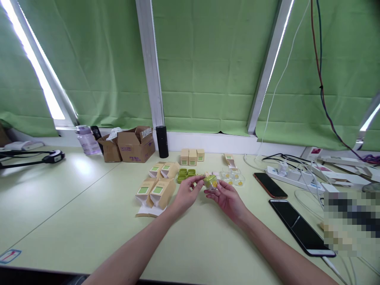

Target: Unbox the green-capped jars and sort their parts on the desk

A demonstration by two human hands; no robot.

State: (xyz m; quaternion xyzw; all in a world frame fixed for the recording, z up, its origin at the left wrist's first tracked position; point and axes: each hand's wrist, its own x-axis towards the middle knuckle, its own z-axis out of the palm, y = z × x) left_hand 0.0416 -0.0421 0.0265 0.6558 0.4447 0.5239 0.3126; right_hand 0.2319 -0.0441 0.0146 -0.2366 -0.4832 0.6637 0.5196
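Observation:
Both of my hands meet over the middle of the table around a small green jar (210, 182) with a yellow mark. My left hand (187, 194) pinches its left side with fingertips. My right hand (227, 198) cups it from the right and below. Just behind the jar lie several green lids (186, 173) and several small clear containers (233, 177) with yellow marks. To the left of my left hand lie tan cartons with green labels (156, 190), some open at the end.
Three closed small tan boxes (192, 156) stand at the back, with a black cylinder (162, 141), brown cardboard boxes (135, 144) and a clear bottle (86, 139) to their left. Two phones (299, 225) and a power strip with cables (297, 176) lie on the right.

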